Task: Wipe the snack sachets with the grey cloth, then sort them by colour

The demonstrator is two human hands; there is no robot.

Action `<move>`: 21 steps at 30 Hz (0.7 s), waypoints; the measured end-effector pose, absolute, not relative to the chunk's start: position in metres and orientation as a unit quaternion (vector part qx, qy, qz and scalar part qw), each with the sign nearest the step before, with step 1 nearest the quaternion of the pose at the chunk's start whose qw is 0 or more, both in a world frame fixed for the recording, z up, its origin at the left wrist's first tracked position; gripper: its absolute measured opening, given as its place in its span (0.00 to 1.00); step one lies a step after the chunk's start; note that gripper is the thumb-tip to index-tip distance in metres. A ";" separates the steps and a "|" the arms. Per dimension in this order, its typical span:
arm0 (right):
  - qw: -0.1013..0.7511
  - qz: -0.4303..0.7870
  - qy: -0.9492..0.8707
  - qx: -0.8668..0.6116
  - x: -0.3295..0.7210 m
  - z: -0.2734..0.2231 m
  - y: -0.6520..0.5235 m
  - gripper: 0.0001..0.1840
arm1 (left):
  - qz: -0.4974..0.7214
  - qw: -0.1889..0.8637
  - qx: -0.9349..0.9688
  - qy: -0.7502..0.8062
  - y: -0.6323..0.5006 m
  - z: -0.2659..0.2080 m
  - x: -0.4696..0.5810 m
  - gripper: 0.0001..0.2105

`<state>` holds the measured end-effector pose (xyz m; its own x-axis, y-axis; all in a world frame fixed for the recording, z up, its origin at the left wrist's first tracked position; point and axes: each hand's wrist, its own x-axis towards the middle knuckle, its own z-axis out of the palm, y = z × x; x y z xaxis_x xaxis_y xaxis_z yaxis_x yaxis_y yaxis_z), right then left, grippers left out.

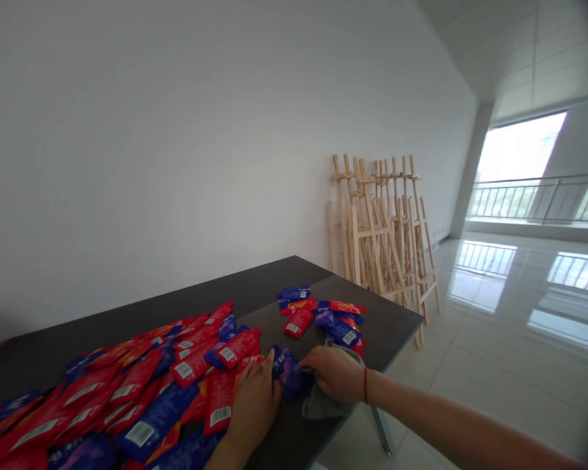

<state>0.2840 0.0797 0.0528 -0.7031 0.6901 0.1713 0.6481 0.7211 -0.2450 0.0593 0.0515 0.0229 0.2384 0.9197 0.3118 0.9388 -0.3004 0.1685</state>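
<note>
A blue-purple packet (287, 373) with white lettering lies close to the table's front edge, between my two hands. My left hand (255, 399) grips its left side, fingertips at the upper corner and thumb lower down. On the other side, my right hand (337, 371) has its fingers closed on a grey cloth (321, 403), which drapes down to the table edge. The right fingertips are beside the packet's right edge. A large pile of red and blue packets (142, 385) spreads to the left, partly behind my left hand.
A smaller group of red and blue packets (298, 321) lies farther back on the dark table (287, 277), extending behind my right hand. Wooden easels (377, 228) lean against the white wall beyond the table. Glossy floor tiles (490, 346) stretch right towards a railing (509, 201).
</note>
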 end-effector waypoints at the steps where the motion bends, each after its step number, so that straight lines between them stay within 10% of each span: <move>1: 0.133 0.099 -0.890 -0.425 0.283 0.053 0.082 0.29 | -0.180 0.027 -0.786 -0.591 0.051 0.023 0.060 0.25; 13: 0.172 0.340 -0.808 -0.448 0.242 0.074 0.127 0.26 | -0.272 -0.085 -0.771 -0.569 0.064 0.010 0.051 0.35; 21: 0.120 0.270 -0.885 -0.361 0.224 0.058 0.113 0.21 | -0.230 -0.087 -0.773 -0.585 0.070 0.009 0.035 0.24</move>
<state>0.2236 0.1130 0.0580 -0.7103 0.7037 0.0179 0.5740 0.5937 -0.5639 0.0348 0.0701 0.0090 0.2106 0.9440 0.2540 0.8639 -0.3013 0.4036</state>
